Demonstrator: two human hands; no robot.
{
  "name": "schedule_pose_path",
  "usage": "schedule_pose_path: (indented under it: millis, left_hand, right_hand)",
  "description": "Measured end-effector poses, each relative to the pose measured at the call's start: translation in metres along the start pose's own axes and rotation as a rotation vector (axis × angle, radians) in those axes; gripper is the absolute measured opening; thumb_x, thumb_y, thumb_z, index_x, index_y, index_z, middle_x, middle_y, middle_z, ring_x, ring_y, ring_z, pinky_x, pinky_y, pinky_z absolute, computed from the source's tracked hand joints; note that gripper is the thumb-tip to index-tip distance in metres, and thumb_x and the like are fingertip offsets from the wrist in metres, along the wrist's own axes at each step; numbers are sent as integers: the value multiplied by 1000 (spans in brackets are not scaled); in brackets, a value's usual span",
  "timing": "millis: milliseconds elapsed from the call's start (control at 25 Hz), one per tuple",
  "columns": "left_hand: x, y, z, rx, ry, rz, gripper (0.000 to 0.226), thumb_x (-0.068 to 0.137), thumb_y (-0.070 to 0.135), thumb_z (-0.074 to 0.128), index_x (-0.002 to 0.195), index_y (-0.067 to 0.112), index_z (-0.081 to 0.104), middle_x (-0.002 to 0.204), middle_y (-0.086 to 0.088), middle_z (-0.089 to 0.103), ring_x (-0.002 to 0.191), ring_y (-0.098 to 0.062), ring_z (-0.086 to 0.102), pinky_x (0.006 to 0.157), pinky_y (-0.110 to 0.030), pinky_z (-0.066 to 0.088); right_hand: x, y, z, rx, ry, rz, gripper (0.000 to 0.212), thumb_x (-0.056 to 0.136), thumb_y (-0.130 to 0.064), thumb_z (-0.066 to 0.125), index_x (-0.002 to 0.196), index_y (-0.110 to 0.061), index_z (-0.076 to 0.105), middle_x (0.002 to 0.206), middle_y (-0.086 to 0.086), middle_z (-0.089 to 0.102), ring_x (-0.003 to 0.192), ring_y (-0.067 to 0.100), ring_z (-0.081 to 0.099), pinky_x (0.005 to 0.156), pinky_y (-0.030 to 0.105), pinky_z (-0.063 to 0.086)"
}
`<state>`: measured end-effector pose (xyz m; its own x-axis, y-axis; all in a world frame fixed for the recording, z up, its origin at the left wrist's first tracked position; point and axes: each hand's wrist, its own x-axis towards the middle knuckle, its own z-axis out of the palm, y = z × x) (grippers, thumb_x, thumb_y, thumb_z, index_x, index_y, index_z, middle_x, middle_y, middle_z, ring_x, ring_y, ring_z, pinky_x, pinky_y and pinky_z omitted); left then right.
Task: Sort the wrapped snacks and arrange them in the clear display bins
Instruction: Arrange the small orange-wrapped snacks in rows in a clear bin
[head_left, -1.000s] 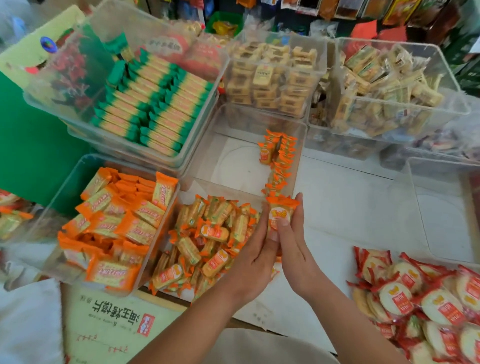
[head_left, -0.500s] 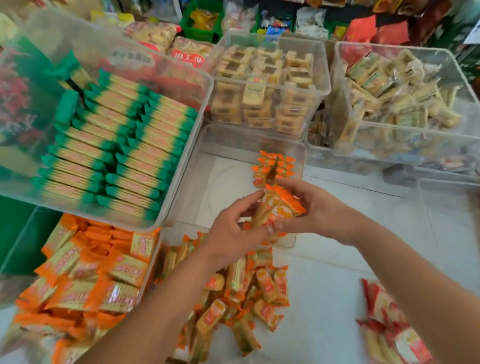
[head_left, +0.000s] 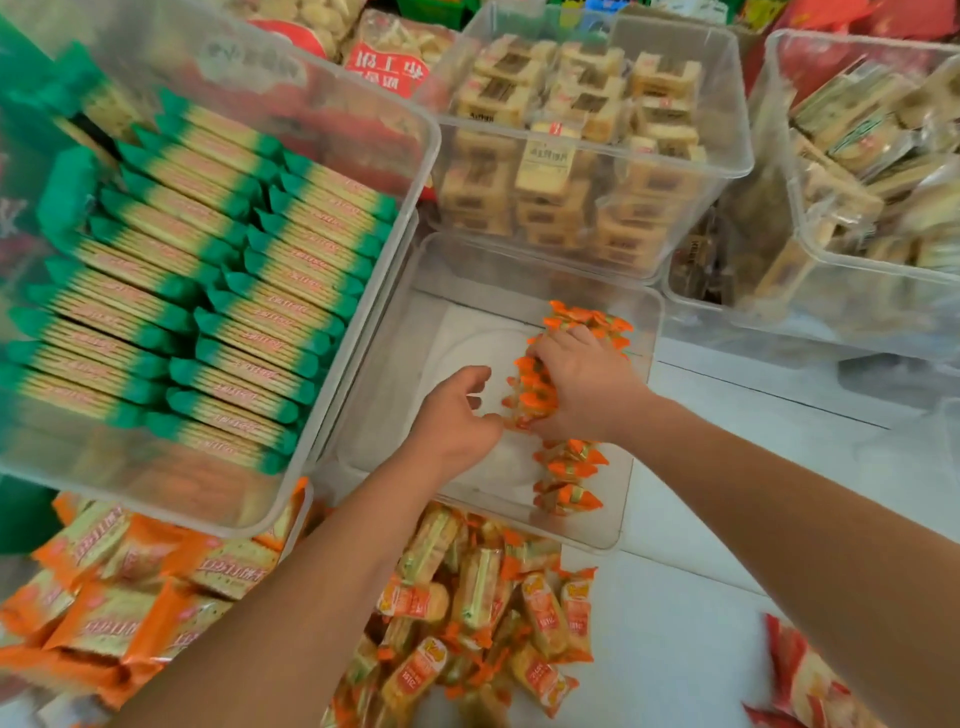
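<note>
R hand (head_left: 587, 387) is gripping a bunch of orange-wrapped snacks (head_left: 537, 397) w/ curled fingers, seating them on edge in the row along the right wall of the clear bin (head_left: 519, 252). L hand (head_left: 452, 418) is hovering just beside, loosely curled, empty. Tip: brace the row w/ L hand while R is pressing packs tight & upright. More are waiting in the loose pile (head_left: 478, 613) on the desk (head_left: 701, 623).

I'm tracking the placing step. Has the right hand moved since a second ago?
Yes. The right hand has gone forward, from the clear bin's near rim into the bin; it now grips the row of orange-wrapped snacks by the right wall.
</note>
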<state>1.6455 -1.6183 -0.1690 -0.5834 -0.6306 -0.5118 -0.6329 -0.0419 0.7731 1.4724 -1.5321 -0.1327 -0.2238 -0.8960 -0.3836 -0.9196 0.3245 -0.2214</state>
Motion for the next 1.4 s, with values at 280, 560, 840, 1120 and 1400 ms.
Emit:
schedule_pose_path:
  millis: [280,560,840,1120,1400]
  left_hand:
    - [29,-11,28,156,-152,-8,70,91,21,73,154,20,42,143,1,53,108,-18,64,96,-33,54]
    - [58,-11,47,163,-167,181,65,76,27,83,133,41,56,116,7,67,86,-16,65,85,-38,60]
    - [67,-13,54,175,-284,214,98,83,15,82,159,44,26,127,14,65,98,-3,66,83,-15,53]
    - [57,-12,50,316,-213,170,57,69,45,79,123,38,59,114,13,68,105,-14,65,93,-47,57]
    - [9,5,22,344,-91,71,69,84,31,83,143,11,54,133,-7,62,115,-25,63,103,-42,51]
  right_hand:
    - [9,9,26,-318,39,81,80,78,-67,69,143,-25,46,136,6,36,125,30,37,103,45,32]
    - [-27,43,7,19,425,98,59,76,-55,79,125,-24,69,115,2,61,112,32,55,94,46,35]
    - [-73,49,31,293,714,135,31,91,-36,74,112,-13,75,110,4,67,103,29,64,85,43,53]
    - [-94,18,34,443,645,228,39,89,-37,78,124,-23,71,128,-7,66,121,16,60,85,34,55]
    - [-130,-11,31,486,683,258,31,90,-36,78,117,-23,73,115,-8,69,110,17,65,78,40,58]
